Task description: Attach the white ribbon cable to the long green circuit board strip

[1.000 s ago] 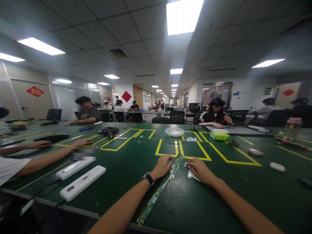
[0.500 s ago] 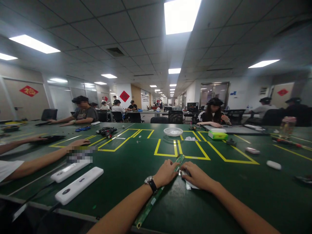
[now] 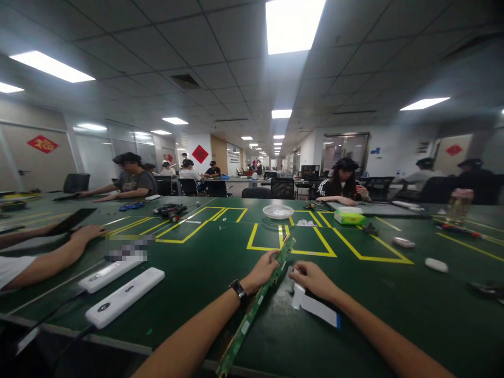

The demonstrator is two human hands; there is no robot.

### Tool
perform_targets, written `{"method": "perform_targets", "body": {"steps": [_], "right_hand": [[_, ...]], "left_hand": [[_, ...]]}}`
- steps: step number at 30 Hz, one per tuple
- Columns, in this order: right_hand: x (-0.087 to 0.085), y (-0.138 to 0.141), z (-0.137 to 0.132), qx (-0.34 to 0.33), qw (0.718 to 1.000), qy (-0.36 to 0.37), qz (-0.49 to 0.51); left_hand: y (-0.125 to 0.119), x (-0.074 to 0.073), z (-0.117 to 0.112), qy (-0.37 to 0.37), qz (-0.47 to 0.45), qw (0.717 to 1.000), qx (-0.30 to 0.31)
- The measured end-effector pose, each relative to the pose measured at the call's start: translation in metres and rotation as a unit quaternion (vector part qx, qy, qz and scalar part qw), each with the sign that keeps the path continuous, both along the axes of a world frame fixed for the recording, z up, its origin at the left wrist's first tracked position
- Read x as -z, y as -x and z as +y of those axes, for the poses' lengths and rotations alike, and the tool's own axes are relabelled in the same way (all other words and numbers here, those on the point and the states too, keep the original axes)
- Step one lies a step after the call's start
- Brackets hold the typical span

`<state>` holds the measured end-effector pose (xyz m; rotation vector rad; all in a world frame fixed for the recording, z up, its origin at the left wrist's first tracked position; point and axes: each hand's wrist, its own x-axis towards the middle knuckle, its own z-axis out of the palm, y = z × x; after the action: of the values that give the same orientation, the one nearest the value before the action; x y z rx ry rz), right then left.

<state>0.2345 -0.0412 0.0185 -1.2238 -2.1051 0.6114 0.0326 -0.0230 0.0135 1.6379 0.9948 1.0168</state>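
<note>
My left hand (image 3: 260, 272), with a watch on the wrist, is closed round the upper part of a long, narrow green circuit board (image 3: 252, 320). The board slants from the table's near edge up past my fingers, its far end raised. Just right of it, my right hand (image 3: 315, 281) has its thumb and fingers pinched together at the end of a white flat ribbon cable (image 3: 319, 308). The cable trails right under that hand to a blue tip, and a shiny greyish piece shows beside its bend. My fingers partly hide the pinched end.
Two white power strips (image 3: 125, 298) lie left, near a co-worker's hand (image 3: 87, 234). A white plastic basket (image 3: 278, 211) stands ahead among yellow tape outlines. Farther right are a green-and-white packet (image 3: 349, 216) and a white rounded object (image 3: 436, 265). Other people sit around the table.
My left hand has lifted the board's far end and tilted it. My right hand has come slightly away from the board, and more of the ribbon cable shows. The co-worker's dark flat object is raised.
</note>
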Motion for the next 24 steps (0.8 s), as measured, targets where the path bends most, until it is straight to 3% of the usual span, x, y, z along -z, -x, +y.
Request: {"method": "perform_targets", "body": {"steps": [3,7,14,24], "right_hand": [[0.002,0.005,0.001,-0.048,0.988,0.097,0.107],[0.004,0.013,-0.003,-0.070,0.961,0.174,0.205],[0.005,0.016,-0.004,-0.053,0.954,0.158,0.249],[0.004,0.014,-0.004,-0.032,0.963,0.131,0.235]], "left_hand": [[-0.005,-0.003,-0.005,0.047,-0.106,0.993,0.032],[-0.009,-0.004,-0.010,0.072,-0.171,0.982,0.020],[-0.010,-0.007,-0.018,0.100,-0.190,0.975,0.056],[-0.010,-0.008,-0.017,0.097,-0.202,0.972,0.071]]}}
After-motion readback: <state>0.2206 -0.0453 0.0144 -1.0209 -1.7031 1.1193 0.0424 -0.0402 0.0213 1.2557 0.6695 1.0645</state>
